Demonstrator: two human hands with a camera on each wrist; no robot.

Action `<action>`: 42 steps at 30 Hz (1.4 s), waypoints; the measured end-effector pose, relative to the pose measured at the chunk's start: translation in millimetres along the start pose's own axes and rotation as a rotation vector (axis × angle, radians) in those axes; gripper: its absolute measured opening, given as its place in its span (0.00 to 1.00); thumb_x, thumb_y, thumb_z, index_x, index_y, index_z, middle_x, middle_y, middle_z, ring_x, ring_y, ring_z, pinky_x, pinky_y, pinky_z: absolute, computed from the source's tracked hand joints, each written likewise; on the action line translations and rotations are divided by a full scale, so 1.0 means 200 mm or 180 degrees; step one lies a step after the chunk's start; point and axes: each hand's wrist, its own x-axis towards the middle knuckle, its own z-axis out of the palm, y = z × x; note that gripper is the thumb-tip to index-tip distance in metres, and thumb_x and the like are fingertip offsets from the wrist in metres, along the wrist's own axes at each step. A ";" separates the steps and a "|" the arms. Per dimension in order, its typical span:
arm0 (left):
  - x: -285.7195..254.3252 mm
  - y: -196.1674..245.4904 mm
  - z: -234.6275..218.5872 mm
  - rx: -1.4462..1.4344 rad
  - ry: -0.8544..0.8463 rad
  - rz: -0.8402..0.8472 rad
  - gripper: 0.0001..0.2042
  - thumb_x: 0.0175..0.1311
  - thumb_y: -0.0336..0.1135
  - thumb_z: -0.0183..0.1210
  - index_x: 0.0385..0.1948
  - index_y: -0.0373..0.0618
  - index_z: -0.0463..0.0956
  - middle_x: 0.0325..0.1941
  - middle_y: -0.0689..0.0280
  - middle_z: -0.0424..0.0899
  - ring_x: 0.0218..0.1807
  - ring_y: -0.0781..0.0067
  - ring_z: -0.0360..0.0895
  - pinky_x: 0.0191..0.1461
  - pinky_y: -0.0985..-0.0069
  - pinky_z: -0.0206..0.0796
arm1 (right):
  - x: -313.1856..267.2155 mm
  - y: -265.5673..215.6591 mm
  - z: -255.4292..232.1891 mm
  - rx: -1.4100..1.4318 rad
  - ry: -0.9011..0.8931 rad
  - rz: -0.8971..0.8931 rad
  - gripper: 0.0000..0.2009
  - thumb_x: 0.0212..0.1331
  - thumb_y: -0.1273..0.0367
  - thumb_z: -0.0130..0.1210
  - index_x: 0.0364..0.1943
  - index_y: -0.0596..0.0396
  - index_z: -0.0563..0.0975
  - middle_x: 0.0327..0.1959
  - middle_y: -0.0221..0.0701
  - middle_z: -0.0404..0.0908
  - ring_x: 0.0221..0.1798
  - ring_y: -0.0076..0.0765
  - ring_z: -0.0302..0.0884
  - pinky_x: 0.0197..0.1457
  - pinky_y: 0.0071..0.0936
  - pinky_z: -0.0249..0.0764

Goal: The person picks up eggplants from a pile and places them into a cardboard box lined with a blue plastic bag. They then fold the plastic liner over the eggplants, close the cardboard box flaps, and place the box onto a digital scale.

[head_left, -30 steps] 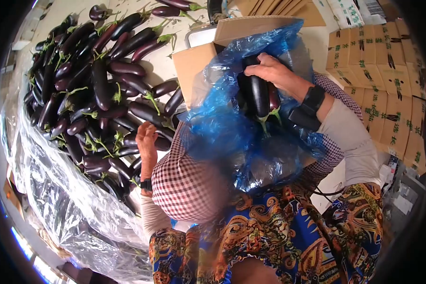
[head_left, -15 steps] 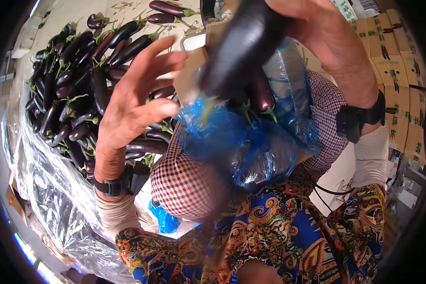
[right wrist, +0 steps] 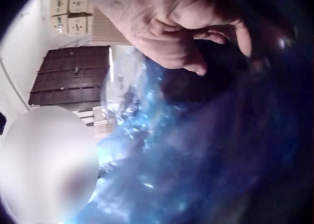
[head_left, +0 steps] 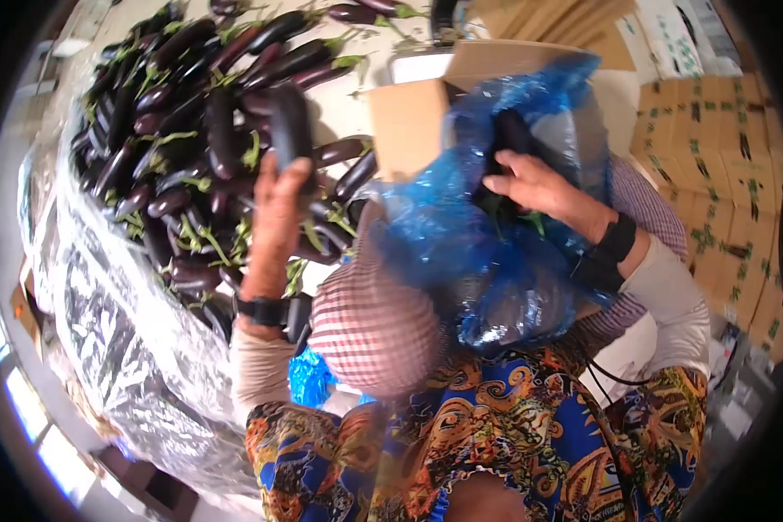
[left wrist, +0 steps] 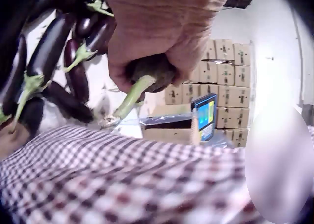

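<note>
In the head view my left hand (head_left: 278, 196) grips an eggplant (head_left: 289, 122) near its stem end, over the left pile of eggplants (head_left: 222, 130). The left wrist view shows the fingers wrapped around it, with the green stem (left wrist: 130, 99) poking out below. My right hand (head_left: 539, 190) is inside a cardboard box (head_left: 409, 130) lined with a blue plastic bag (head_left: 426, 226). Its fingers are loosely bent over dark eggplants (head_left: 513, 135) in the bag. From the right wrist, thumb and fingertips (right wrist: 200, 71) stand apart above a dark shape, blurred by the bag.
Clear plastic sheeting (head_left: 122, 348) hangs along the pile's near edge. Printed cartons (head_left: 705, 157) are stacked at the right, and flat cardboard (head_left: 548, 26) lies behind the box. A lit display screen (left wrist: 206, 117) shows in the left wrist view. A checkered hat brim (head_left: 374, 331) blocks the middle.
Half a second ago my right hand held an eggplant up above the box; now it is down inside. My left hand, empty and spread then, now holds an eggplant over the pile.
</note>
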 end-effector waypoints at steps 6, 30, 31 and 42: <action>-0.01 -0.36 0.13 -0.0399 -0.0248 -0.0489 0.27 0.64 0.43 0.58 0.61 0.40 0.61 0.47 0.62 0.77 0.43 0.73 0.77 0.47 0.77 0.70 | 0.23 0.16 0.16 -0.0606 0.0115 -0.0363 0.31 0.59 0.58 0.54 0.60 0.68 0.65 0.58 0.58 0.71 0.63 0.61 0.66 0.65 0.39 0.64; 0.35 -0.58 0.20 -0.0806 0.0272 -0.0377 0.39 0.65 0.43 0.56 0.71 0.38 0.43 0.63 0.50 0.65 0.60 0.62 0.68 0.62 0.72 0.62 | 0.10 0.09 0.22 -0.0704 0.0802 -0.0713 0.28 0.48 0.75 0.55 0.58 0.65 0.66 0.46 0.53 0.77 0.52 0.60 0.75 0.55 0.41 0.71; 0.36 -0.63 0.18 -0.0776 0.0400 -0.0067 0.37 0.65 0.41 0.56 0.71 0.41 0.44 0.63 0.52 0.66 0.56 0.65 0.70 0.58 0.73 0.65 | 0.10 0.11 0.20 -0.0707 0.0785 -0.0709 0.28 0.48 0.75 0.55 0.58 0.65 0.66 0.46 0.53 0.77 0.52 0.60 0.75 0.55 0.41 0.71; -0.08 -0.61 -0.28 0.1173 0.1740 0.1074 0.35 0.64 0.34 0.56 0.71 0.41 0.48 0.59 0.49 0.70 0.56 0.58 0.71 0.61 0.66 0.63 | 0.09 0.13 0.18 -0.0992 0.0573 -0.0784 0.13 0.51 0.75 0.52 0.42 0.61 0.74 0.38 0.50 0.79 0.45 0.62 0.75 0.48 0.44 0.72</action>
